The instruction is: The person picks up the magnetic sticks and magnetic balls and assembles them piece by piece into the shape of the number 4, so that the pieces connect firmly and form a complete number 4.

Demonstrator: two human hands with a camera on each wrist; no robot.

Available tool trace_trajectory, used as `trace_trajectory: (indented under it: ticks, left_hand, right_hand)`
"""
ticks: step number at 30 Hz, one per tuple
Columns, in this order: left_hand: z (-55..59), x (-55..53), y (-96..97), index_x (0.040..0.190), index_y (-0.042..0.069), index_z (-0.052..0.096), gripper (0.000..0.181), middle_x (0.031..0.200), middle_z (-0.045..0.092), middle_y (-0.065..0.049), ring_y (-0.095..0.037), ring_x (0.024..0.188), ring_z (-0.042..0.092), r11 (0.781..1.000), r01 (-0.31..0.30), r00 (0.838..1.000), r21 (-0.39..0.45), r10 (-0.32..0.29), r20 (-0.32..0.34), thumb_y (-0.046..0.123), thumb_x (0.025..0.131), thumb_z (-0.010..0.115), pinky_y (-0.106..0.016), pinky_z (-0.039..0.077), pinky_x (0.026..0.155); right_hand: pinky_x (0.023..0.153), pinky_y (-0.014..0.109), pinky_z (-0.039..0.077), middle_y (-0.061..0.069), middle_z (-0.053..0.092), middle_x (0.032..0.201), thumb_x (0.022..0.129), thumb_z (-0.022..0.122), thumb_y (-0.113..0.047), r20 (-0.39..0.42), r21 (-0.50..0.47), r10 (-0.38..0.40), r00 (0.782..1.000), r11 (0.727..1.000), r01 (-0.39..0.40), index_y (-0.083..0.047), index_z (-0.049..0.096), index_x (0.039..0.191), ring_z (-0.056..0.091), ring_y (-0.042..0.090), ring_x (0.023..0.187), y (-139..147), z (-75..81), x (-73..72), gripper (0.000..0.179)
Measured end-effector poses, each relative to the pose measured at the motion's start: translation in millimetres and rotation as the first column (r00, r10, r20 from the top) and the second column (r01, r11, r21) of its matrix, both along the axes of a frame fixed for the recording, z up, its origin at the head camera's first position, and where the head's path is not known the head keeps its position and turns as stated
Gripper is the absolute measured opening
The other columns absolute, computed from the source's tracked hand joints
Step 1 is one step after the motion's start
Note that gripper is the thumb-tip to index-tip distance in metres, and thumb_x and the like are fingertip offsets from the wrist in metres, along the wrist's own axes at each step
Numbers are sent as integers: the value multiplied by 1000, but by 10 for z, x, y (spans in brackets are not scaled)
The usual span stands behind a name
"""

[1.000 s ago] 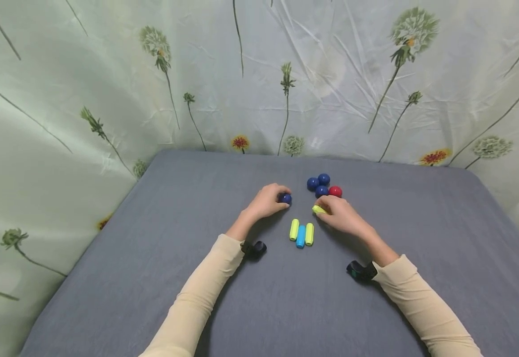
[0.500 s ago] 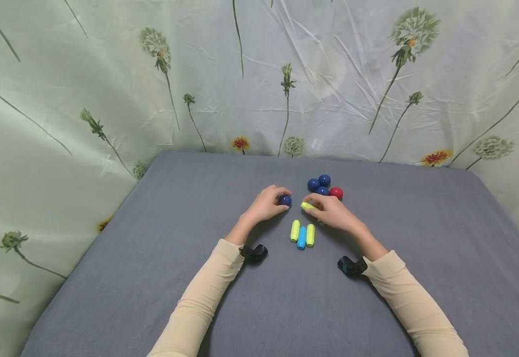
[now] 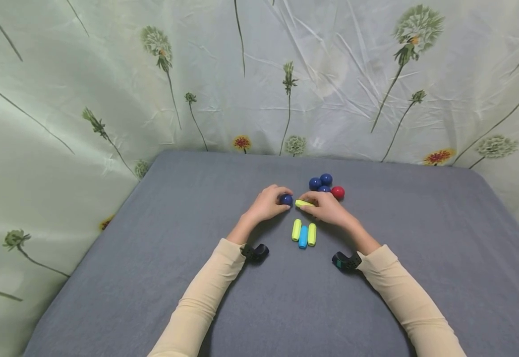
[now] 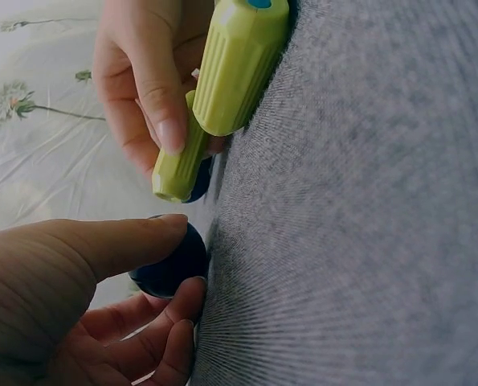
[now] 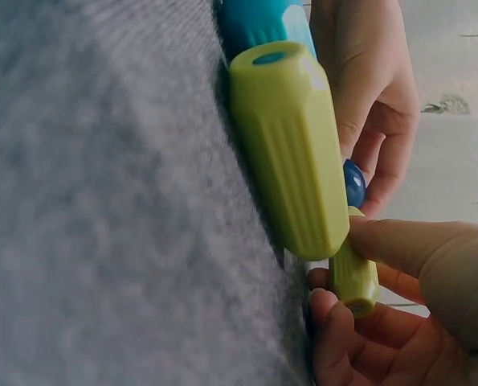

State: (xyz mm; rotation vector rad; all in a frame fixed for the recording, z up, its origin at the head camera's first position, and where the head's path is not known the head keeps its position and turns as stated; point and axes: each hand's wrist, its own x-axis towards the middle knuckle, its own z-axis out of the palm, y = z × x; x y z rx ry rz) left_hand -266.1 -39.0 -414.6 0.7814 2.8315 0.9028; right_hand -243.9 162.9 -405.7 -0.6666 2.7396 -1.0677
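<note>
With thumb and fingers, my left hand (image 3: pixel 265 203) holds a dark blue ball (image 3: pixel 285 200) on the grey cloth. Just to its right, my right hand (image 3: pixel 330 208) pinches a yellow-green ribbed cylinder (image 3: pixel 303 204) lengthwise. One end of that cylinder points at the ball; a small gap separates them in the head view. Nearer to me lie a yellow cylinder (image 3: pixel 296 230), a blue cylinder (image 3: pixel 303 237) and another yellow cylinder (image 3: pixel 312 234), side by side. In the right wrist view, the held cylinder (image 5: pixel 353 277) sits between thumb and fingers.
Beyond my right hand, several blue balls (image 3: pixel 315 184) cluster with a red ball (image 3: pixel 337 193); the hand partly covers one blue ball. Grey cloth (image 3: pixel 295 307) covers the flat surface. A flowered curtain (image 3: pixel 223 89) hangs along the back and left.
My right hand has moved left with the yellow cylinder, from near the red ball to close beside the held blue ball. The left hand has stayed in place.
</note>
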Motion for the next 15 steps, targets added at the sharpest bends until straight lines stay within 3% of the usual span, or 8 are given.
trace_trajectory:
  ticks: [15]
  left_hand:
    - [11,19,-1,118,9,63,34,108,60,-12,-21,91,55,1000,-6,1000,16,6,16,17,85,68,-34,46,79]
  right_hand:
    - [56,24,46,14,70,97,90,61,-17,-35,12,4,999,1000,-4,-5,66,109,54,8,58,-56,-13,-46,23]
